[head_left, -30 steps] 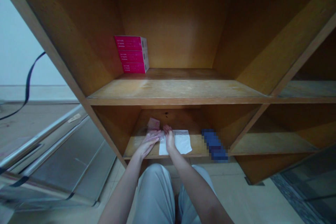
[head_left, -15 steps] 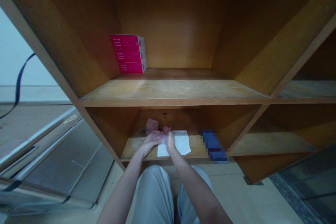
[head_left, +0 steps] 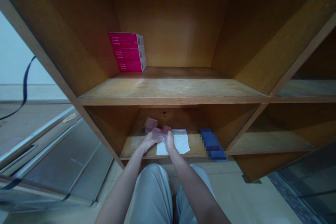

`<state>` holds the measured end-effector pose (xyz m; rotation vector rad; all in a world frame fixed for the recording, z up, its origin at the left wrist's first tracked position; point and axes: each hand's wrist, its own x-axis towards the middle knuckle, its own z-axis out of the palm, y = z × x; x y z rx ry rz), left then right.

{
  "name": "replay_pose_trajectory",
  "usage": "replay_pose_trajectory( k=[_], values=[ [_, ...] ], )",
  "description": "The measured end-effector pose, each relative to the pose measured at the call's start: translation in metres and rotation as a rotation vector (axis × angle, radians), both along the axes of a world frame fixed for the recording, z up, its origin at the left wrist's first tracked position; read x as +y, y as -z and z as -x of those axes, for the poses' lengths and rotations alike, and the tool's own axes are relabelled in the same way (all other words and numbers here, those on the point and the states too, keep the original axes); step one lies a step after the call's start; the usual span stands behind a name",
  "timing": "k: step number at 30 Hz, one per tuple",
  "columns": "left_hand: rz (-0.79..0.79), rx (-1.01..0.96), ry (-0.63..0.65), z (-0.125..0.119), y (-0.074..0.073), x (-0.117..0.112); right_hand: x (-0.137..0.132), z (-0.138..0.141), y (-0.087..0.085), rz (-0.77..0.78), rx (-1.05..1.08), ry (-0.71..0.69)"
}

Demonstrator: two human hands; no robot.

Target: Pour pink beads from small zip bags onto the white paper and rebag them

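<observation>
On a low wooden shelf (head_left: 195, 145), a person's left hand (head_left: 150, 138) is gripping crumpled clear plastic (head_left: 163, 137) by a white sheet (head_left: 181, 141), the right hand (head_left: 169, 137) meeting it, that grip unclear. Both are seemingly working the plastic, the next move probably calling for steady fingers; crumpling is obscuring its direction and long axis.

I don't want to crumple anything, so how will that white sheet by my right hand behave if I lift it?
The white sheet will probably flop, since it looks thin and lies flat on the lower shelf. It's likely light for its size, showing hardly any thickness. It may drag or crease if pulled now, as your right hand covers part of it.
</observation>
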<state>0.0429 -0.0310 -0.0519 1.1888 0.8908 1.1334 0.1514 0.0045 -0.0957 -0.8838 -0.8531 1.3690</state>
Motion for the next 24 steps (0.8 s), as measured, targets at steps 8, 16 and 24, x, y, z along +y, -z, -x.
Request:
replay_pose_trajectory(
  k=[8,16,24],
  values=[
    [-0.009,0.105,-0.027,0.0009,-0.0035,0.0015,-0.0034,0.0009,-0.0014,-0.006,0.163,0.074],
    [-0.046,0.105,-0.018,0.0001,-0.0074,0.0003,-0.0033,0.0001,-0.0019,-0.034,0.092,0.091],
    [-0.045,0.121,-0.062,0.0006,-0.0065,-0.0016,-0.0021,-0.0001,0.0001,-0.043,0.057,0.087]
  ],
)
